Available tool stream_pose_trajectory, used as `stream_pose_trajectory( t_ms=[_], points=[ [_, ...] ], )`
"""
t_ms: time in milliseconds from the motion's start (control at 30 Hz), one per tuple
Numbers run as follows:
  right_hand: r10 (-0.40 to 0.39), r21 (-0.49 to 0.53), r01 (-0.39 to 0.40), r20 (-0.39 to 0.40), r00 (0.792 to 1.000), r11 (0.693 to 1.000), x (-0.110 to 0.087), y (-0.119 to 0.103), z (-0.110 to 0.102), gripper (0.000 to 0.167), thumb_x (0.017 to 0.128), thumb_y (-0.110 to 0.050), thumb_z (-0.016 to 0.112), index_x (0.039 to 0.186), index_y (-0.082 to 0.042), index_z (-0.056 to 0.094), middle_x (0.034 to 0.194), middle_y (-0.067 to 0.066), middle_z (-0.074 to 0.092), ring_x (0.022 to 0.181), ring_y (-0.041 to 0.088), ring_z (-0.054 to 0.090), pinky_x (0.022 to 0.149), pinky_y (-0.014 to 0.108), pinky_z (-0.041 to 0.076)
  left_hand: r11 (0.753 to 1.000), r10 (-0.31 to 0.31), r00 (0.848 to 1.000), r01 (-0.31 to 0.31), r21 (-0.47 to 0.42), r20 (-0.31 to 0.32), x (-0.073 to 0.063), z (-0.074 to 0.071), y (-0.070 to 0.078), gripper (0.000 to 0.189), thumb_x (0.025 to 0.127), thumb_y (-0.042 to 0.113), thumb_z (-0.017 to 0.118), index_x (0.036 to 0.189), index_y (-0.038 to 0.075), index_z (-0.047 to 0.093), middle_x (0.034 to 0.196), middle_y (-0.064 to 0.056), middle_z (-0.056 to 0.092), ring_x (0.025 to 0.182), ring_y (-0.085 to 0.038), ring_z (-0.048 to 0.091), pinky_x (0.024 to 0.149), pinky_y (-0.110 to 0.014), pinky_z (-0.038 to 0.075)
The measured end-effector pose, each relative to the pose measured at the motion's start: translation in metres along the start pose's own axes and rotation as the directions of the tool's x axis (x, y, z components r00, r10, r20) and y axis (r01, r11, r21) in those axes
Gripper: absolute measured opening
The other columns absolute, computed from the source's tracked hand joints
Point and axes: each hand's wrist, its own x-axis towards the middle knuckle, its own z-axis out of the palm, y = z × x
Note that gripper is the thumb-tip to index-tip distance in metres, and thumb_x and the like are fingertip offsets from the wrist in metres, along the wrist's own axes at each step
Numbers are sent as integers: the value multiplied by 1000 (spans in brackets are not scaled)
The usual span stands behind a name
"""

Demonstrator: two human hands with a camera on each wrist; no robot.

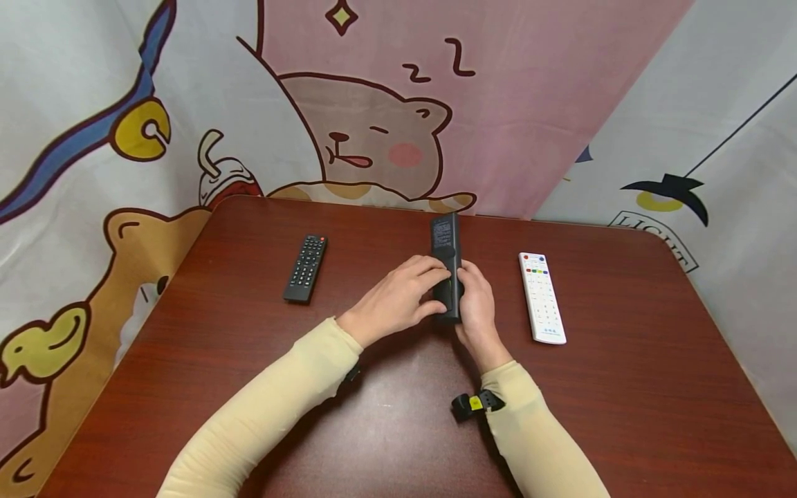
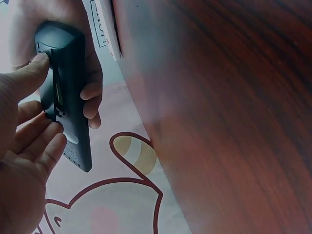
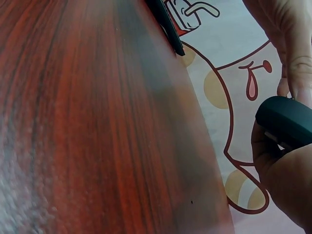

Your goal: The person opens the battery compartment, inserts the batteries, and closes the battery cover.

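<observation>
A black remote control (image 1: pixel 445 237) is held above the table with its labelled back facing up. My right hand (image 1: pixel 478 299) grips it along its right side, fingers wrapped around the body in the left wrist view. From the left, my left hand (image 1: pixel 401 294) pinches the battery cover (image 2: pixel 48 90) between thumb and fingers. Along the cover's edge a thin gap shows, with a yellowish strip inside. The right wrist view catches just one end of the remote (image 3: pixel 285 119); its buttons are hidden.
A smaller black remote (image 1: pixel 306 270) lies buttons up on the left of the brown table (image 1: pixel 386 415). On the right lies a white remote (image 1: pixel 542 297), also buttons up. A cartoon-printed curtain (image 1: pixel 529 90) hangs behind the table's far edge.
</observation>
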Motion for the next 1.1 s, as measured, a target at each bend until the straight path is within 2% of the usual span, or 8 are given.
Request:
stream_pose_trajectory(
  t_ms=[367, 567, 933, 1100],
  points=[
    [5, 52, -6, 19, 1000, 999, -2, -1, 1, 39, 110, -15, 30, 138, 1, 53, 108, 5, 62, 87, 11, 66, 69, 26, 56, 999, -2, 1000, 0, -38, -29, 0, -2, 0, 46, 88, 22, 84, 128, 3, 69, 127, -6, 64, 122, -20, 58, 105, -30, 48],
    [-16, 53, 15, 18, 1000, 998, -1, 0, 1, 39, 110, -14, 31, 136, 2, 54, 107, 4, 63, 89, 11, 66, 72, 25, 56, 999, -4, 1000, 3, -54, -13, 0, -1, 0, 47, 89, 20, 83, 130, 1, 68, 132, -8, 65, 125, -20, 59, 108, -28, 46],
    [-24, 55, 23, 4, 1000, 998, 2, -2, -1, 40, 109, -13, 30, 137, 3, 53, 115, 7, 61, 98, 12, 66, 81, 25, 56, 1000, 0, 1000, 0, -28, 0, -3, 4, 3, 48, 96, 22, 75, 138, 0, 64, 145, -13, 61, 132, -23, 57, 112, -31, 43],
    [-12, 44, 12, -6, 1000, 999, 2, -3, -3, 40, 110, -14, 30, 139, 2, 52, 119, 8, 60, 100, 12, 66, 83, 25, 57, 999, 29, 999, -29, 21, -14, -5, 9, 4, 50, 98, 24, 73, 140, 0, 62, 147, -15, 59, 134, -26, 56, 115, -34, 41]
  ],
)
